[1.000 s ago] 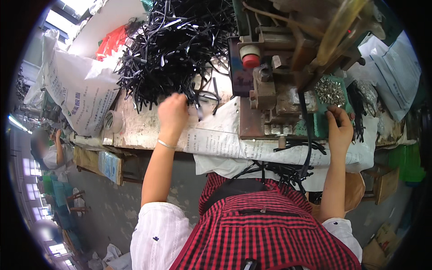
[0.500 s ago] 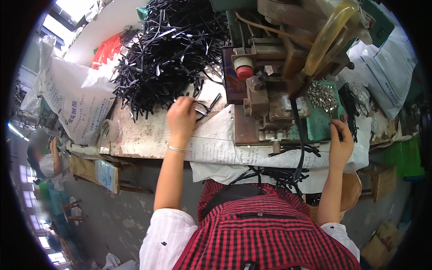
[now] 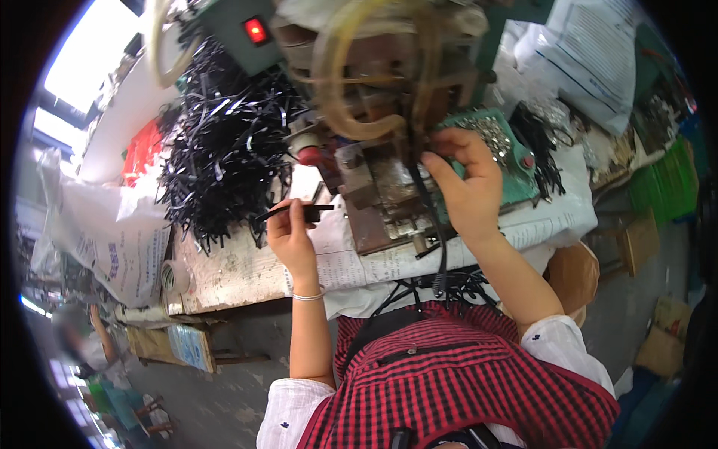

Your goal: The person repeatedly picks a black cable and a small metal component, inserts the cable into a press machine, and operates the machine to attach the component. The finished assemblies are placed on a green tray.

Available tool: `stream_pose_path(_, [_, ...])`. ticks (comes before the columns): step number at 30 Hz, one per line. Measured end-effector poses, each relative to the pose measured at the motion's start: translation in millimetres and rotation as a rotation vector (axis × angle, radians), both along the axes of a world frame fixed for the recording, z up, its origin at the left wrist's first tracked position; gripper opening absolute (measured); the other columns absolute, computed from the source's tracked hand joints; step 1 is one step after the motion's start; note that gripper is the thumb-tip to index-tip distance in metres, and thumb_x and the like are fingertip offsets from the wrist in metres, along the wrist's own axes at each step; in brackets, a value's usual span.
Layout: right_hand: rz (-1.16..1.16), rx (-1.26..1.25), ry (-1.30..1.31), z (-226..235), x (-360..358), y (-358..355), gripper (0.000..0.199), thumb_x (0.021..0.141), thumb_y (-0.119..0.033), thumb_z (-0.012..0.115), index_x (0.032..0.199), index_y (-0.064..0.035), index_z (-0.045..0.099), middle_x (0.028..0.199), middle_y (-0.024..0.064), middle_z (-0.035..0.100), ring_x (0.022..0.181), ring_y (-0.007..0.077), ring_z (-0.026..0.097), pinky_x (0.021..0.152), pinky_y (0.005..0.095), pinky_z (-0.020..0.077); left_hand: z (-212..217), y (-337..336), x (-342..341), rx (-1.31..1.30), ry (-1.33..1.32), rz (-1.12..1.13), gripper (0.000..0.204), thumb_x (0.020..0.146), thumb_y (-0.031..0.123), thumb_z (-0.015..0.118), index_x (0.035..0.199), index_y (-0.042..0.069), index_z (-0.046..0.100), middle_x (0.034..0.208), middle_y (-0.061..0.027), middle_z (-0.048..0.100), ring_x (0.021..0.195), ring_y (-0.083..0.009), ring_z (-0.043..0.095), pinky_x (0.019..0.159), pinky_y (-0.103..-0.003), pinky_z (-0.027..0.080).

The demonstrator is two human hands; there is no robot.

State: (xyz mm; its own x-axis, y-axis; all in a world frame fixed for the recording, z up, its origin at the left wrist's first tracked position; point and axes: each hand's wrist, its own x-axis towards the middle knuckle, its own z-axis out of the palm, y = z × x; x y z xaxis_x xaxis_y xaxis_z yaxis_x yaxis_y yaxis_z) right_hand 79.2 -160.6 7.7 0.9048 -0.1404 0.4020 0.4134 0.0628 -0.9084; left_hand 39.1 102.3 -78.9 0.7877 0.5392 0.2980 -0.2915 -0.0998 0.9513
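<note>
A thin black strip that looks like an eyeglass temple is pinched between the thumb and fingers of my left hand, just above the bench. The strip lies roughly level, its end pointing at the bench machine. My right hand is at the machine's working head, thumb and forefinger close together beside a hanging black strap. Anything between those fingertips is too small to make out. Behind that hand, small metal pieces lie heaped on a green tray.
A large heap of black temples covers the bench's back left. A red button sticks out at the machine's left, and yellowish tubing loops over it. A tape roll and white sack stand left. More black pieces lie near my lap.
The view has turned. My left hand has drawn a black temple away from the heap toward the machine. From the green tray's front edge, my right hand has moved in to the machine's head.
</note>
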Motion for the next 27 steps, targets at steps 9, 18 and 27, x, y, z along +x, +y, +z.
stream_pose_path(9, [0.11,0.142,0.045,25.0,-10.6,12.8,0.045,0.088,0.005,0.071,0.131,0.0008,0.058,0.116,0.0106,0.072,0.104,0.0131,0.068,0.095,0.0284,0.0513,167.3,-65.0,12.6,0.301,-0.512,-0.184,0.014,0.093,-0.01,0.067,0.107,-0.006,0.066,0.098,-0.0186,0.076,0.089,-0.0207,0.07,0.083,-0.029,0.055])
stream_pose_path(18, [-0.173,-0.726,0.008,-19.1,21.0,-69.1,0.028,0.089,-0.004,0.061,0.114,-0.0052,0.073,0.115,0.0173,0.073,0.111,0.0371,0.068,0.098,0.0434,0.0531,131.7,-106.7,-4.6,1.113,-0.748,-0.343,0.018,0.078,0.006,0.083,0.092,0.005,0.072,0.094,-0.0105,0.075,0.063,-0.0162,0.065,0.052,-0.027,0.049])
stream_pose_path(27, [-0.32,-0.556,0.137,-49.9,21.3,-133.8,0.02,0.089,-0.003,0.063,0.107,-0.0018,0.073,0.102,0.0165,0.073,0.097,0.0345,0.07,0.088,0.0405,0.0537,101.2,-114.8,11.1,1.136,-0.876,-0.254,0.021,0.078,0.013,0.085,0.092,0.007,0.07,0.097,-0.0076,0.073,0.056,-0.0105,0.057,0.049,-0.025,0.044])
